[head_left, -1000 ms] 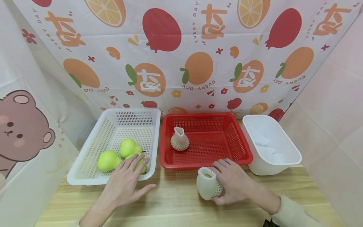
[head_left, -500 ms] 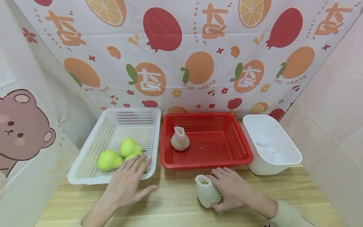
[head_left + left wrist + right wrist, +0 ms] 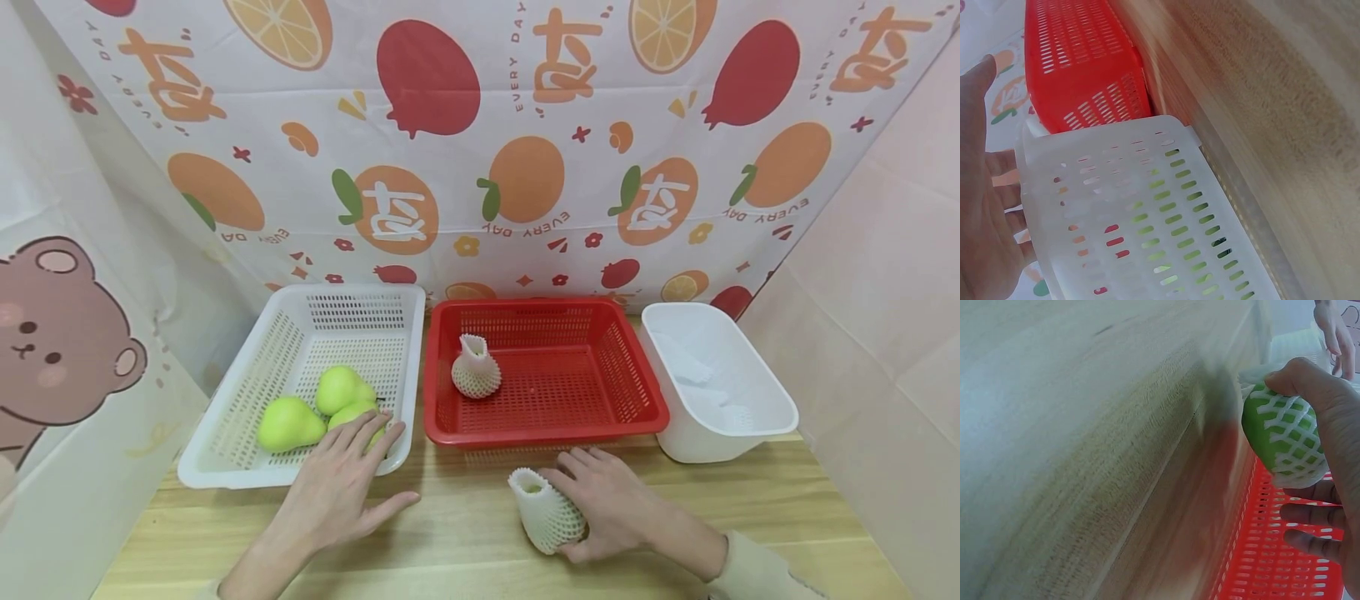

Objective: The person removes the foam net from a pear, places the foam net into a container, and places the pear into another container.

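My right hand [image 3: 609, 506] holds a green pear in a white foam net [image 3: 550, 510] in front of the red basket. The net's opening tilts up and left; in the right wrist view, green fruit shows through the mesh. Whether the pear touches the table cannot be told. My left hand [image 3: 333, 483] reaches over the white basket's [image 3: 225, 481] front rim, fingers mostly extended and thumb spread, its fingertips over a bare green pear [image 3: 352, 414] that they partly hide. Two more bare pears, one at the left [image 3: 291, 424] and one behind [image 3: 342, 389], lie beside it.
A red basket [image 3: 546, 435] in the middle holds another netted pear [image 3: 476, 371] at its left. To its right stands a white tub [image 3: 716, 442] with white foam nets [image 3: 690, 367] inside. A fruit-print cloth [image 3: 465, 208] hangs behind the wooden table [image 3: 435, 550].
My right hand has drawn the netted pear slightly nearer to me, and the net's opening has tipped further left. The left hand has shifted only a little.
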The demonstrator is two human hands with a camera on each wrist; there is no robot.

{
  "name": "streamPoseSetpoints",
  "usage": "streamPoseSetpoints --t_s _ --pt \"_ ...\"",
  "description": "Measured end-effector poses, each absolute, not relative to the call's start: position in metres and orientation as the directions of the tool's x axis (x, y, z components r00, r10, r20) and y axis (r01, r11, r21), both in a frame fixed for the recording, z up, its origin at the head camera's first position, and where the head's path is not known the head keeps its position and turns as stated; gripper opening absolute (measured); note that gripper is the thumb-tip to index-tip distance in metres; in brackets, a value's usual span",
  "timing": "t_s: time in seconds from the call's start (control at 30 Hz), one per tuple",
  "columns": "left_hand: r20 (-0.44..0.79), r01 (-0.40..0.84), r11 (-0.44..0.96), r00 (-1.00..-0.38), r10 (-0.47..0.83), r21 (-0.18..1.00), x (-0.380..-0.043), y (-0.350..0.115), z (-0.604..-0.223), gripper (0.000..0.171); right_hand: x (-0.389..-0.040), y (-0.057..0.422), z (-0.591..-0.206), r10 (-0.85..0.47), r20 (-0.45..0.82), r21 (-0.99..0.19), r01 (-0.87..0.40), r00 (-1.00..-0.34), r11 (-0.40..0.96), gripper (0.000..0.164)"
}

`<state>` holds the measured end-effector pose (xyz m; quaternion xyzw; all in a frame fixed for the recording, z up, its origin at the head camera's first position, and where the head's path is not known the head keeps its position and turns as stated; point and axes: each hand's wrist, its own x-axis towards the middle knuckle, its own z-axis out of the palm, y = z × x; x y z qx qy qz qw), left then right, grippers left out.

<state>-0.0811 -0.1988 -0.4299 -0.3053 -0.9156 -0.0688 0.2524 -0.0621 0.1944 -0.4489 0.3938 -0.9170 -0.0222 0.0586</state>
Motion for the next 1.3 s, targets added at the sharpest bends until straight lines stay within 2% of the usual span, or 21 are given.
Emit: streamPoseSetpoints --t_s 0.87,1.1,1.3 --pt "0.503 0.590 0.807 -0.689 0.521 -0.028 -0.078 -0.198 -0.431 0.093 -0.059 0.194 -0.458 -0.710 0.057 0.089 -0.705 -0.701 0.703 0.093" --pt "0.517 0.614 0.789 -0.669 0.535 -0.022 -0.078 -0.194 -0.430 0.091 -0.059 0.193 -0.459 -0.709 0.217 0.066 -0.715 -0.671 0.696 0.094" --pt "0.551 0.640 0.767 -0.626 0.552 -0.041 -0.078 -0.187 -0.428 0.093 -0.060 0.191 -0.456 -0.672 0.342 -0.028 -0.722 -0.657 0.692 0.091"
